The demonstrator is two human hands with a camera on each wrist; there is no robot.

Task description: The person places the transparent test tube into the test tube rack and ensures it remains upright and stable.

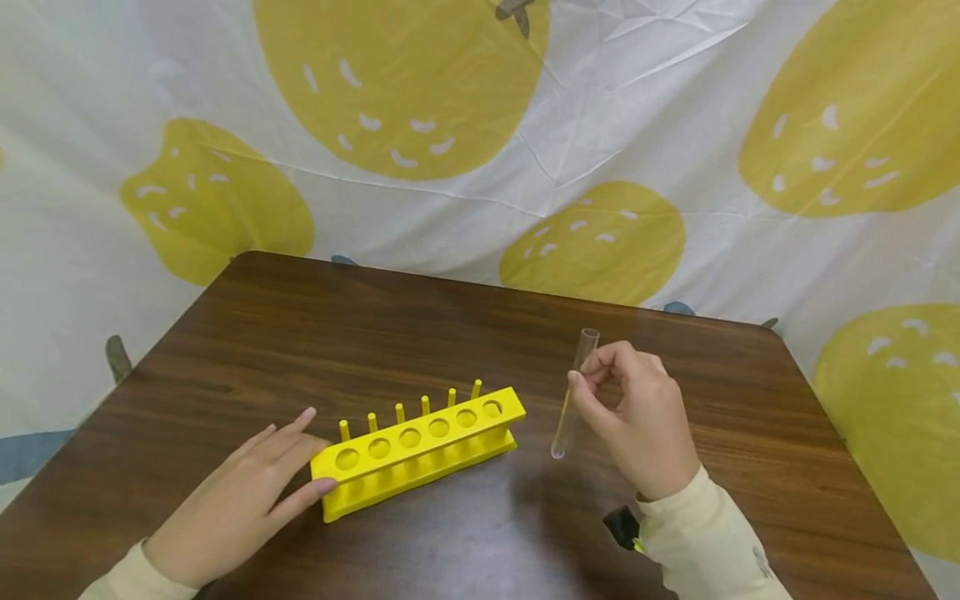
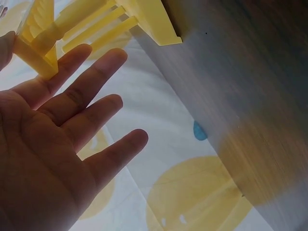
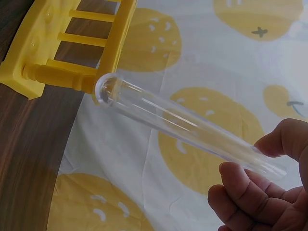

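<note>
A yellow test tube rack (image 1: 420, 454) stands on the table, its round holes without tubes and a row of pegs along its back. My left hand (image 1: 247, 492) holds the rack's left end between thumb and index finger. The other fingers are spread, as the left wrist view shows with the rack's end (image 2: 45, 60). To the right of the rack, my right hand (image 1: 637, 408) pinches a clear test tube (image 1: 567, 417) near its upper end. The tube tilts slightly, rounded bottom down, apart from the rack. It looks empty in the right wrist view, where its rounded end (image 3: 108, 90) overlaps the rack (image 3: 77, 79).
Both hands work over a dark brown wooden table (image 1: 360, 325). Behind it hangs a white cloth (image 1: 420, 208) printed with large yellow fruit. A small black object (image 1: 621, 527) sits at the right wrist, beside the sleeve.
</note>
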